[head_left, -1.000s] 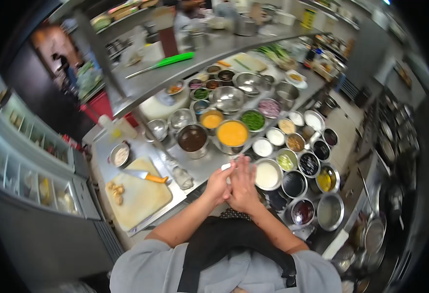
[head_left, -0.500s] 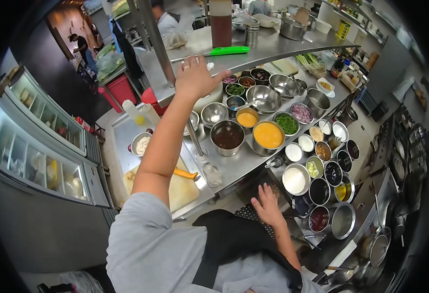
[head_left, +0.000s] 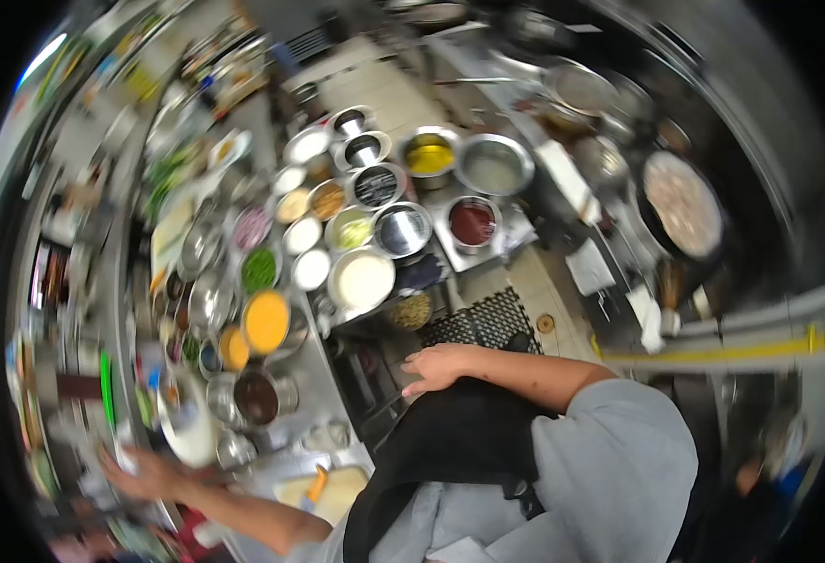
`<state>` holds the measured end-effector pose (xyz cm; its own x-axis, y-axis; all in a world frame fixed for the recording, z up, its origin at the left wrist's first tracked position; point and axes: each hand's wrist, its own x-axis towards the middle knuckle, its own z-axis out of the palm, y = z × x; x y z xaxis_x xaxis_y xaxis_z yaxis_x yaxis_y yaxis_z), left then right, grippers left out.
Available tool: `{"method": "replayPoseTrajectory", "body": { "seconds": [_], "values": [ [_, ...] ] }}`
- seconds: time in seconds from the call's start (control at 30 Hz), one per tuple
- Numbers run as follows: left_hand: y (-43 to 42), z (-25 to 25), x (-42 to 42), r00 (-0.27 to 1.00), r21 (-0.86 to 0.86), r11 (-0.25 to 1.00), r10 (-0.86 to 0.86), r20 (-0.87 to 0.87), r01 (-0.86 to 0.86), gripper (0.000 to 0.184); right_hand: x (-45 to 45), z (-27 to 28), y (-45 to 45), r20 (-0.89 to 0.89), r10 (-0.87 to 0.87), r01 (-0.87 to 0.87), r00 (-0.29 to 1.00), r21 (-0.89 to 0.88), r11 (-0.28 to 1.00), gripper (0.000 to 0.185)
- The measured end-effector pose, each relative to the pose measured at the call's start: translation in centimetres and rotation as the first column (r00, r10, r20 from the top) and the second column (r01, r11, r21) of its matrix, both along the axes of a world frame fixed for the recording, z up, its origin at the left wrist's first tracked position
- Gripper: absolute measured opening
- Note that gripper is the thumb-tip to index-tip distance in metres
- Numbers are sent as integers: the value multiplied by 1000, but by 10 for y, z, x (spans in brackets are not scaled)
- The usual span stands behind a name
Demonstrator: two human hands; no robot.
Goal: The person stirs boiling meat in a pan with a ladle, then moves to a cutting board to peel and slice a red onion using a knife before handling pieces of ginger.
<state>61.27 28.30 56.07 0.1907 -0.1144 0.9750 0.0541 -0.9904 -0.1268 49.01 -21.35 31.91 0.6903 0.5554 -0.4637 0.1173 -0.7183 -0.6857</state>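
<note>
My left hand (head_left: 148,474) is stretched out at the lower left, fingers spread and slightly blurred, with nothing visible in it. It is near the metal shelf edge, below a bright green-handled utensil (head_left: 106,389) and beside a large white container (head_left: 190,430). In front of my black apron, my right hand (head_left: 438,367) hovers with fingers extended and holds nothing. Between the hands stand a pot of dark sauce (head_left: 257,396) and a pot of orange sauce (head_left: 267,321). A cutting board (head_left: 342,490) carries a long orange item (head_left: 317,483).
Several metal tubs, including one of white cream (head_left: 362,280) and one of red sauce (head_left: 473,223), crowd the counter. At right, a black pan (head_left: 682,205) holds pale food on the stove side. A perforated black mat (head_left: 487,317) lies on the tiled floor. Blur hides detail at left.
My view has swung strongly to the right, bringing the stove side and pan into sight. My left hand has come off the shelf edge; my right hand stays near the apron.
</note>
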Motion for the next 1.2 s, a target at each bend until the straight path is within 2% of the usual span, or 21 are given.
{"method": "replayPoseTrajectory", "body": {
  "seconds": [0.03,0.1,0.13,0.17,0.2,0.23,0.27,0.3,0.33,0.43,0.5,0.53,0.57,0.6,0.63,0.67,0.7,0.8,0.9,1.03,1.2],
  "values": [
    [-33,-18,-3,985,-14,986,-163,63,165,36,-2,-18,-14,25,-57,57,998,18,998,84],
    [-91,-83,3,844,-452,756,-536,-11,474,30,-6,-38,-49,21,-171,171,985,19,985,83],
    [-117,-130,13,727,-390,720,-667,-162,574,25,-11,-50,-68,19,-209,209,978,12,978,82],
    [-165,-160,4,527,-537,711,-700,-482,454,24,-15,-62,-90,2,-281,281,960,1,960,83],
    [-213,-189,-6,250,-583,769,-637,-729,262,23,-24,-73,-116,23,-366,367,930,-13,930,81],
    [-261,-191,-13,-361,-632,724,-531,-767,278,39,-33,-79,-140,44,-446,447,894,-27,894,80],
    [-312,-184,-40,-549,-689,611,-446,-707,390,42,-39,-78,-162,15,-534,532,845,-118,838,79],
    [-331,-206,-25,-810,-472,788,57,-583,396,76,-46,-76,-184,-8,-618,603,786,-210,770,78],
    [-345,-249,-16,-867,-406,851,107,-486,333,86,-51,-90,-207,16,-671,658,741,-217,721,80],
    [-410,-212,-25,-563,-538,570,-154,-812,621,92,-57,-144,-274,45,-741,736,670,-171,655,77],
    [-443,-217,-9,-541,-444,716,-111,-834,538,84,-65,-128,-296,41,-801,801,597,26,598,71],
    [-454,-201,-3,-575,-470,736,-135,-807,487,85,-61,-146,-310,59,-781,778,622,65,625,63],
    [-455,-236,2,-469,-517,653,-269,-841,553,84,-62,-185,-325,179,-780,783,599,72,618,57],
    [-469,-205,0,-472,-440,730,-181,-863,523,80,-58,-197,-340,46,-778,778,626,23,627,60],
    [-477,-214,2,-488,-466,747,-217,-845,475,76,-64,-249,-365,227,-618,607,753,126,785,58],
    [-489,-218,-4,-511,-412,822,-176,-841,395,73,-67,-253,-362,24,-682,674,731,134,727,53],
    [-490,-207,-14,-504,-463,796,-236,-831,389,73,-68,-257,-359,-165,-729,747,664,113,655,49],
    [-489,-233,-41,-529,-563,731,-325,-784,385,82,-47,-261,-342,-295,-691,719,660,-20,695,49],
    [-464,-255,-60,-624,-574,760,-295,-723,306,89,-8,-257,-315,-308,-598,601,740,-99,793,48],
    [-403,-250,-83,-533,-519,855,-444,-720,-12,84,51,-247,-278,-278,-478,457,833,-142,878,47],
    [-340,-256,-97,-437,-421,898,-431,-789,-124,74,103,-237,-235,-242,-362,325,900,-181,928,46]
  ]
}}
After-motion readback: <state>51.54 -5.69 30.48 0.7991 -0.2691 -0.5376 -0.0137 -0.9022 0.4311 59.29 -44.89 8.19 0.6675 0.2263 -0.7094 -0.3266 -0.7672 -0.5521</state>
